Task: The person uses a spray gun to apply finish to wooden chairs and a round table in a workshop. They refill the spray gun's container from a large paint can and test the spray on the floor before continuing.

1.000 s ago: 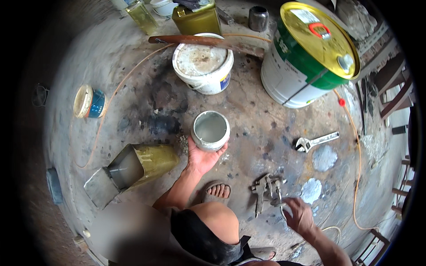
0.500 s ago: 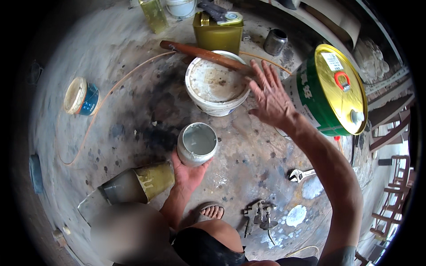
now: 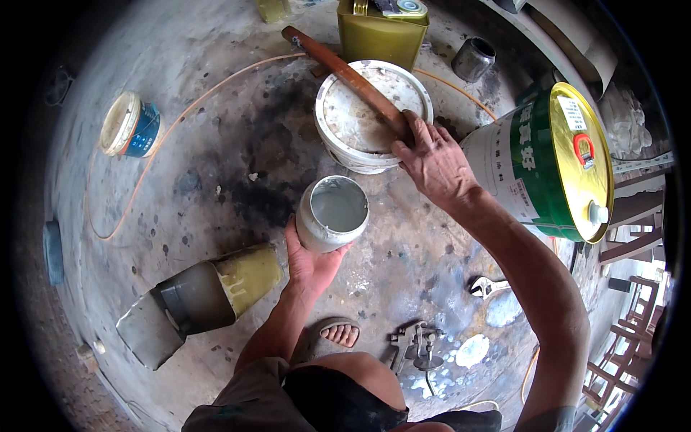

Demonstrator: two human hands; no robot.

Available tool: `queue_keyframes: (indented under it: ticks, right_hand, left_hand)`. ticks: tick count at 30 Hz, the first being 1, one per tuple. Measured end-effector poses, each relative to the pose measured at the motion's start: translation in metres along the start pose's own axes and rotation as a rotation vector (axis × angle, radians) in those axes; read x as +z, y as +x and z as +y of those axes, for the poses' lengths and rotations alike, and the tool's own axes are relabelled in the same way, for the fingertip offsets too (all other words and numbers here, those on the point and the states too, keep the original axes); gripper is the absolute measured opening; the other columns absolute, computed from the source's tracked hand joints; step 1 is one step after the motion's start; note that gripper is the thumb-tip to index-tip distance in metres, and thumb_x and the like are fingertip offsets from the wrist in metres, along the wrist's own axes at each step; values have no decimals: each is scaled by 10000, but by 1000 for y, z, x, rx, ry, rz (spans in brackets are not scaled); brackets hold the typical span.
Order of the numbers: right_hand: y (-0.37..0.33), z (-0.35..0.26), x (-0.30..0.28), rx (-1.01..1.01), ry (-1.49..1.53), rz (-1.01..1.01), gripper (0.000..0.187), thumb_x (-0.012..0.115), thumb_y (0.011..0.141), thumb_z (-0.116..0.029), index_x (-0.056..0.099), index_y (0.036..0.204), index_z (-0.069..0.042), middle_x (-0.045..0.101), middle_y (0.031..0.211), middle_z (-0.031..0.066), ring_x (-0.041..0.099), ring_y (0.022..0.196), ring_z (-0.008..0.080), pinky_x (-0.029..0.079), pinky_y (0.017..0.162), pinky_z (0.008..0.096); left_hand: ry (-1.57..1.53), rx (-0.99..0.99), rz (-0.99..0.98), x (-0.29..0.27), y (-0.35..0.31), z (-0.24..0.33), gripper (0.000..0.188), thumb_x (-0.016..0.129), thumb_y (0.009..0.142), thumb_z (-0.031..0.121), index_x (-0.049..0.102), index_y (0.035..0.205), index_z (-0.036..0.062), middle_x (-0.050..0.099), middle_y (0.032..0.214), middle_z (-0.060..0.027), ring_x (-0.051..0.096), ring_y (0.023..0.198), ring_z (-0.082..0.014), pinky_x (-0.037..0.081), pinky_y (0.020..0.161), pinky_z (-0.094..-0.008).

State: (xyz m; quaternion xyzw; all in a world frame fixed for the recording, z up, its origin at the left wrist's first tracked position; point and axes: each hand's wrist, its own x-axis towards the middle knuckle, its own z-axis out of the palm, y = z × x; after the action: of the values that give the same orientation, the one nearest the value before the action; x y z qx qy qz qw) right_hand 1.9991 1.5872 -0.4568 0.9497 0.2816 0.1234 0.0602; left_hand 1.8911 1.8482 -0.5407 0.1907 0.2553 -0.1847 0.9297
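My left hand [image 3: 311,261] grips a small grey can [image 3: 332,212] of pale grey paint from below, tilted toward me just off the floor. My right hand [image 3: 434,160] reaches forward and closes on the near end of a long brown wooden stick [image 3: 347,73]. The stick lies across the top of a white paint bucket [image 3: 342,147] whose lid is crusted with dried paint. The bucket stands just beyond the small can.
A large green drum with a yellow top [image 3: 556,162] stands at the right. An olive rectangular tin [image 3: 381,32] and a small dark cup [image 3: 472,59] sit behind the bucket. An overturned yellow tin [image 3: 209,295] lies left, a blue-and-white tub [image 3: 129,124] farther left. A wrench [image 3: 488,287] and spray-gun parts [image 3: 417,344] lie near my foot.
My right hand swung from near my knee up over the bucket and took hold of the stick's end. My left hand has kept its grip on the small can.
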Motion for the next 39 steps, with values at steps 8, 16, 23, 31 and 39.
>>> queue_keyframes:
  ticks: [8,16,23,31,39]
  right_hand:
    - [6,10,-7,-70,-65,-51,289,552,967,-151,646,1241,-155,502,1440,256,704,1063,336,574,945,417]
    - [31,46,-77,45,292,-150,189,651,980,-240,621,1128,-127,592,1306,160,740,939,356,620,834,476]
    - [30,74,-101,228,694,134,278,810,880,-254,664,1026,-67,637,988,100,650,936,270,521,814,409]
    - [-6,53,-119,261,681,236,271,820,872,-214,646,998,-49,604,970,88,609,872,275,493,784,410]
    - [-29,47,-130,358,712,195,289,842,859,-203,655,1020,-52,617,1212,125,642,959,240,514,827,360]
  left_hand:
    - [68,89,80,33,-13,9,671,600,928,600,493,1472,221,472,1542,-31,413,1440,-294,293,1190,-577]
    - [24,142,86,51,-13,20,641,562,969,585,482,1477,203,476,1540,-34,416,1437,-300,305,1185,-583]
    - [239,342,54,81,-13,29,700,575,973,591,458,1499,146,492,1519,-45,459,1402,-269,331,1183,-543]
    - [472,686,247,117,-2,47,914,766,894,515,302,1556,90,415,1522,-153,443,1386,-294,357,1163,-453]
    - [817,1038,301,156,18,28,1019,874,844,298,230,1594,51,316,1556,-209,404,1406,-336,391,1149,-452]
